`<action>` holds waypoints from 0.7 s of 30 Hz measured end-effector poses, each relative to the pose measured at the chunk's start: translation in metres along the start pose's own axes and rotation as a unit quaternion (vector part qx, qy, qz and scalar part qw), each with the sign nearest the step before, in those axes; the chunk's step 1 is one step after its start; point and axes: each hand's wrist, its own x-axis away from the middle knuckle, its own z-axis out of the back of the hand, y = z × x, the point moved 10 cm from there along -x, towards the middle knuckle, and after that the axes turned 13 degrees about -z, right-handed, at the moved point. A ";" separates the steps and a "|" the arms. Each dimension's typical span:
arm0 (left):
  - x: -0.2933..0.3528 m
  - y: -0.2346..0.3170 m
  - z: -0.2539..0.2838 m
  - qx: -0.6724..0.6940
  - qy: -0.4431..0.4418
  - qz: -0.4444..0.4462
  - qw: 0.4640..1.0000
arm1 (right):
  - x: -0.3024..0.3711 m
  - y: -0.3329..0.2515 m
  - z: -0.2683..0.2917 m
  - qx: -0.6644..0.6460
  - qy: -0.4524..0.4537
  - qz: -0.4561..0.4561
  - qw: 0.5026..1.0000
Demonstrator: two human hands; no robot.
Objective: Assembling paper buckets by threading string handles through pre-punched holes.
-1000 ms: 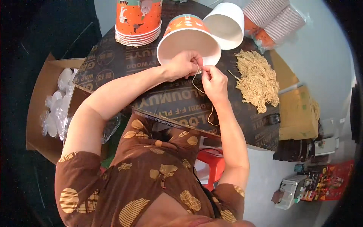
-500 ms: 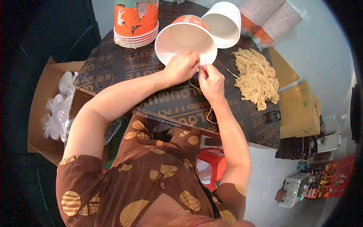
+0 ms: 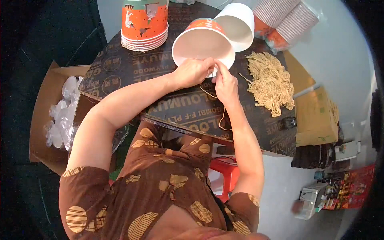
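An orange-printed paper bucket (image 3: 204, 42) lies tipped on the table, its wide white mouth facing me. At its lower rim my left hand (image 3: 192, 73) and my right hand (image 3: 226, 83) meet, fingertips touching. Both are closed in a pinch on a thin tan cord (image 3: 223, 118), partly hidden by the fingers. Its loose end loops below the hands and trails under my right wrist toward the table's front edge. To the right of my right hand lies a heap of the same tan cords (image 3: 272, 82).
An upside-down stack of orange buckets (image 3: 144, 26) stands at the far left, and a white bucket (image 3: 239, 26) lies behind the tipped one. Bagged bucket stacks (image 3: 294, 24) sit at the far right. Cardboard boxes flank the dark table (image 3: 160, 68); the left box (image 3: 40, 120) holds clear plastic pieces.
The tipped bucket has shifted slightly right and turned a little. My right fingertips have moved up against the left ones at the rim.
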 end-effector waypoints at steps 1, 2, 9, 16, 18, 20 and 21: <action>-0.001 0.002 0.000 -0.001 0.001 -0.010 1.000 | -0.001 0.001 0.001 -0.001 0.000 0.000 1.000; -0.001 0.003 0.000 -0.001 0.003 -0.018 1.000 | -0.002 0.003 -0.002 0.005 -0.016 -0.012 1.000; 0.000 -0.004 -0.005 -0.004 -0.034 0.036 0.999 | -0.001 0.004 -0.001 -0.026 -0.044 -0.053 0.997; 0.002 -0.026 -0.002 0.123 0.005 0.124 0.985 | 0.002 0.007 -0.001 -0.065 -0.051 -0.070 0.994; 0.005 -0.033 -0.006 0.152 -0.006 0.164 0.975 | 0.003 0.003 -0.003 -0.067 -0.084 -0.064 0.992; 0.007 -0.039 -0.004 0.145 0.007 0.192 0.971 | 0.004 0.005 -0.005 -0.073 -0.109 -0.058 0.990; 0.008 -0.041 -0.005 0.145 0.008 0.192 0.971 | 0.005 0.004 -0.008 -0.081 -0.132 -0.053 0.987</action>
